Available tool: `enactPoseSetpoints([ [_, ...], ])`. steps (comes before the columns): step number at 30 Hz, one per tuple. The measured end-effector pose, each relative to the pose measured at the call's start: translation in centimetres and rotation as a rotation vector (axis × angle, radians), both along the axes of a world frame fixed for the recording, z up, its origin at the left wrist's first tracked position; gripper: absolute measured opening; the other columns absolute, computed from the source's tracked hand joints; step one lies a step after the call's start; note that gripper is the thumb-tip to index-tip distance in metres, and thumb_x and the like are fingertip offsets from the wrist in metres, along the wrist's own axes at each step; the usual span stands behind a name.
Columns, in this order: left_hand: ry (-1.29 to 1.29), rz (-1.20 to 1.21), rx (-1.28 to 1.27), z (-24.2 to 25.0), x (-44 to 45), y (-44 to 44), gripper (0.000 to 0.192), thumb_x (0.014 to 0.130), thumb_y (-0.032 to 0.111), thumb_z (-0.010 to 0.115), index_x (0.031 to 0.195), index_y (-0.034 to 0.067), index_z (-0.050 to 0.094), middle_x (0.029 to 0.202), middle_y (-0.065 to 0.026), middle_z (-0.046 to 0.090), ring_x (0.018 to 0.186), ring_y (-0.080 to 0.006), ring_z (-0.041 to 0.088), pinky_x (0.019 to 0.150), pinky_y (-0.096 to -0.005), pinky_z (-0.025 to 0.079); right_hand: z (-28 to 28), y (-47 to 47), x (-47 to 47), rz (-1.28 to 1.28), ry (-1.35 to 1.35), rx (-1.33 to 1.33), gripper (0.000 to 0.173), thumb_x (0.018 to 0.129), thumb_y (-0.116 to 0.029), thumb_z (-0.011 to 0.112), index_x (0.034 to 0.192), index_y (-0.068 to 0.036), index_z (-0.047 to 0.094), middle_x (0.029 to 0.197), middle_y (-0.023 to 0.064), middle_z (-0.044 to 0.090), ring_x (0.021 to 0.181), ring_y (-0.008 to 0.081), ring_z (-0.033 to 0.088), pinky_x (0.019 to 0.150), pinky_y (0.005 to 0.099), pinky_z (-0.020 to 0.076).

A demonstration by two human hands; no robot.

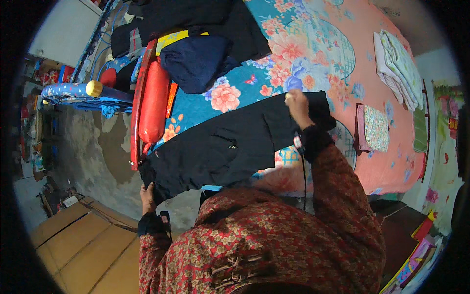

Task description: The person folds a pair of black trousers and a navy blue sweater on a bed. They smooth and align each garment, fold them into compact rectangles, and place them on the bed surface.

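Note:
A pair of black trousers (220, 150) lies stretched across the front of a bed with a floral bedsheet (290, 47). At its left end, by the gathered waist, my left hand (147, 196) grips the fabric's edge. My right hand (299, 106) is closed above the trouser legs near their right end; whether cloth is between its fingers cannot be told. A dark navy folded garment (196, 60) lies further back on the bed, beside a larger black garment (235, 25).
A red bolster-shaped object (154, 103) lies along a red rail (141, 110) at the bed's left edge. Folded light cloths (402, 70) and a small floral cloth (376, 128) lie at the right. A blue padded frame (69, 96) stands at the left, above a bare floor.

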State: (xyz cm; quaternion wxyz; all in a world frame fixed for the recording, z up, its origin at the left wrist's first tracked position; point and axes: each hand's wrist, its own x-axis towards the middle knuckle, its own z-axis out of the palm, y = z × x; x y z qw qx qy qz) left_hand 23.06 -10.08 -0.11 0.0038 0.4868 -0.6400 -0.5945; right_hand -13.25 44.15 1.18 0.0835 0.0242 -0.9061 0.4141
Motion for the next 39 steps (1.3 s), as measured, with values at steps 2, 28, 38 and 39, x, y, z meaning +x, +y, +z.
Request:
enactPoseSetpoints([
  [2,-0.029,0.041,0.049,-0.5,0.0,0.2,0.029,0.082,0.018,0.061,0.106,0.004,0.054,0.091,-0.0038,0.06,0.079,-0.0172,0.057,0.07,-0.0302,0.045,0.4,-2.4,3.5,0.133,-0.278,-0.249,0.014,0.082,-0.014,0.054,0.09,-0.002,0.055,0.072,0.0092,0.061,0.061,0.0175,0.06,0.059,0.0331,0.0477],
  [28,0.135,-0.06,0.249,-0.5,-0.3,0.0,0.032,0.083,0.014,0.058,0.112,0.002,0.054,0.1,-0.004,0.06,0.085,-0.0159,0.056,0.076,-0.0293,0.045,9.9,-1.3,4.3,0.187,-0.193,-0.11,0.016,0.08,-0.013,0.053,0.087,0.001,0.052,0.071,0.0067,0.054,0.067,0.0141,0.054,0.063,0.0284,0.043],
  [38,0.175,-0.111,0.183,0.3,-0.3,0.0,0.026,0.083,0.015,0.058,0.107,0.004,0.055,0.098,-0.0043,0.06,0.082,-0.0158,0.056,0.074,-0.0283,0.045,9.9,12.0,0.9,-0.47,0.108,0.388,0.03,0.08,-0.023,0.05,0.099,0.0,0.053,0.091,0.0234,0.059,0.086,0.0401,0.056,0.073,0.047,0.0423],
  [39,0.185,-0.124,0.158,0.5,-0.4,0.1,0.026,0.083,0.015,0.058,0.106,0.003,0.055,0.097,-0.0043,0.06,0.082,-0.0157,0.056,0.074,-0.0284,0.045,8.2,12.0,1.6,-0.479,0.248,0.331,0.031,0.079,-0.023,0.05,0.1,0.0,0.054,0.09,0.0241,0.059,0.083,0.0424,0.055,0.072,0.0482,0.0423],
])
